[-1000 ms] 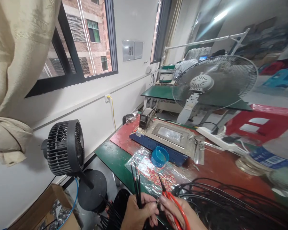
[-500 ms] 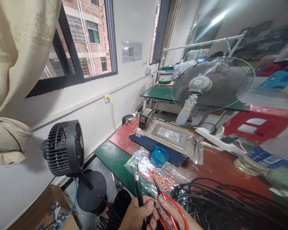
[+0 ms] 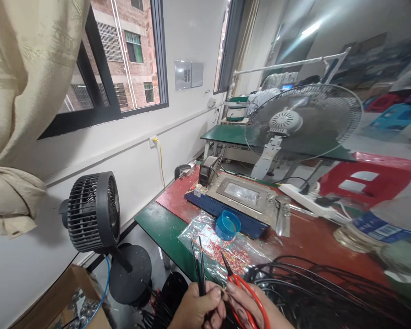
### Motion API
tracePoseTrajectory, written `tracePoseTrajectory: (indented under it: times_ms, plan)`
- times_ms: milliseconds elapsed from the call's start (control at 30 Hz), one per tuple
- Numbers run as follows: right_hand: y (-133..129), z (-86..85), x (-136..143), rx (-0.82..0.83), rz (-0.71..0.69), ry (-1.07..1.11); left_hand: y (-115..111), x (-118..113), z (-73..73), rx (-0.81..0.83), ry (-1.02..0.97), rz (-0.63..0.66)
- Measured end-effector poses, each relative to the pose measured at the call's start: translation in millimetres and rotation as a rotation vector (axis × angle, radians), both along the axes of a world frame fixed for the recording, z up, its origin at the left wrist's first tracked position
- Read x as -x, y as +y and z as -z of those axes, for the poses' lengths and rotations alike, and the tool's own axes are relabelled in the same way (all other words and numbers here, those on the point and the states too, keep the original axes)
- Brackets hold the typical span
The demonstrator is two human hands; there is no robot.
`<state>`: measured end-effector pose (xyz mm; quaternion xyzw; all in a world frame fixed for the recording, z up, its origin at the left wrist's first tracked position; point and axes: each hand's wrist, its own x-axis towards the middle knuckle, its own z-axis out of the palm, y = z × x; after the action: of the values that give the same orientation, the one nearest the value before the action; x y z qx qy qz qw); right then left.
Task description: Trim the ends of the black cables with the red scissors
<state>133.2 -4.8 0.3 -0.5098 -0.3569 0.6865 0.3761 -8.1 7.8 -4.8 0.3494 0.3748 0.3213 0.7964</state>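
My left hand (image 3: pixel 202 304) is closed around black tweezers (image 3: pixel 199 269), whose two prongs point up and stand apart. In my right hand (image 3: pixel 248 301) are red-handled scissors (image 3: pixel 256 299), their dark blades together and aimed up and to the left. Both hands' fingertips meet at a small thing between them, too small to make out. Just beyond them lies a clear plastic bag (image 3: pixel 192 228) with many tiny red and yellow pieces (image 3: pixel 238 256) on it. A round blue dish (image 3: pixel 228 225) stands on the bag.
Behind the dish is a blue-sided heating plate (image 3: pixel 222 208) with a small fan (image 3: pixel 208 171). Coiled black cables (image 3: pixel 304 278) fill the right front. A power strip (image 3: pixel 308 201) and a large plastic bottle (image 3: pixel 380 228) stand farther right. A dark floor fan (image 3: pixel 92 212) and a cardboard box (image 3: pixel 82 283) are left.
Both hands and their tools have shifted very slightly to the right. Each hand keeps its hold.
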Motion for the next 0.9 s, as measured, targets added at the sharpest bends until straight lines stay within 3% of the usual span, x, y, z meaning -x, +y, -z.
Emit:
tracePoseTrajectory:
  times_ms: [200, 333, 467, 667, 900]
  plan:
    - [2, 20.1, 2, -0.050, -0.005, 0.054, 0, 0, -1.6, 0.034, -0.085, -0.019]
    - [1, 33.5, 6, -0.124, 0.059, -0.039, 0, -3, 2.0, 0.085, -0.157, -0.055]
    - [-1, 33.6, 9, -0.165, 0.113, -0.093, 0, -5, 4.0, 0.078, -0.171, -0.071]
    - [-1, 24.8, 10, -0.088, 0.099, -0.059, -1, -4, 0.8, 0.018, -0.133, -0.076]
    - [-1, 43.3, 6, -0.097, 0.093, -0.036, -3, -5, 0.1, -0.007, -0.106, -0.077]
